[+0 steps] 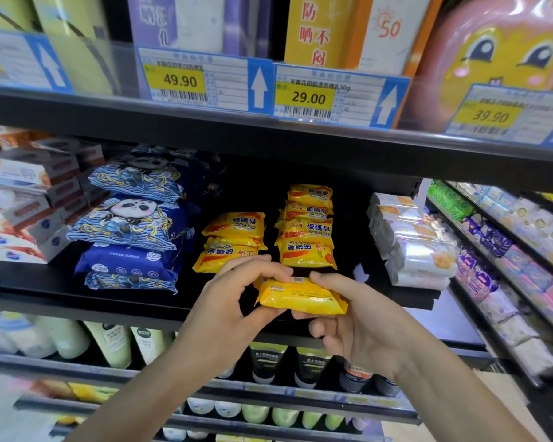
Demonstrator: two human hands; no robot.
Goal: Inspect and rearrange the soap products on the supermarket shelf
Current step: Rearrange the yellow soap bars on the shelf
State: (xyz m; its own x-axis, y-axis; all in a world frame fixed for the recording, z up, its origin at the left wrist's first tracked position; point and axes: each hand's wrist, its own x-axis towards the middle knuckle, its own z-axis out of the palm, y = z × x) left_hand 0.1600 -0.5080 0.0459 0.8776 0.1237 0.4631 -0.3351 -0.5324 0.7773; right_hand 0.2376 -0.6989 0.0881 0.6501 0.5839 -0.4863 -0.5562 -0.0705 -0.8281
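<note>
While both forearms reach up toward the black shelf (268,303), the left hand (227,301) pinches the left end of a yellow soap packet (300,296) between thumb and curled fingers, and the right hand (355,317) grips its right end, thumb on top. Held just in front of the shelf's edge, the packet shows its back with a small barcode. Behind it on the shelf, two stacks of yellow packets (307,228) read "Sulfur Soap"; price tags (179,79) above the shelf read 49.90, 29.00 and 39.90.

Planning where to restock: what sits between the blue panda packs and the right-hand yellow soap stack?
In the head view, a shorter stack of yellow sulfur soap lies between the blue panda packs and the taller yellow soap stack.
</note>
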